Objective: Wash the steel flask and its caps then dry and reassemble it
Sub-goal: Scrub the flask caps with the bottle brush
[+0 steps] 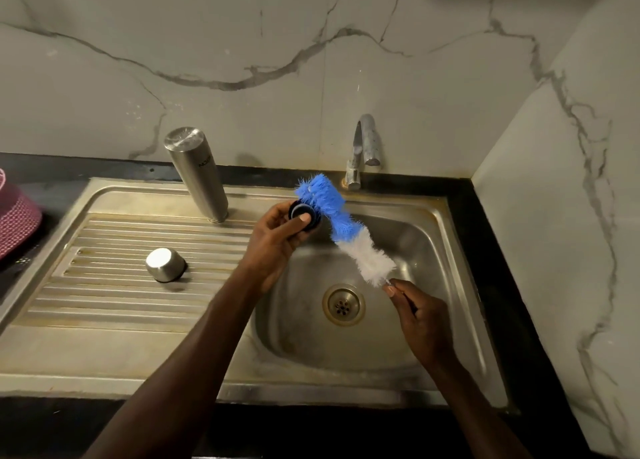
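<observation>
Over the steel sink basin [433,251], the left hand [277,240] grips a small dark round inner cap [304,213]. The right hand [420,316] pinches the handle of a blue-and-white bottle brush [341,221], whose bristles touch the cap. The tall steel flask [197,173] stands inverted at the far side of the ribbed drainboard [104,285], and the steel outer cap [165,264] lies nearer.

steel flask [196,174], small upside-down brand lettering, too blurred to read

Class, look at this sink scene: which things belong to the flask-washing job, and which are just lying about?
Part of the job: steel flask upside down on the drainboard; steel cap; dark inner cap in the left hand; bottle brush in the right hand; tap; sink.

Lying about: pink woven thing.
</observation>
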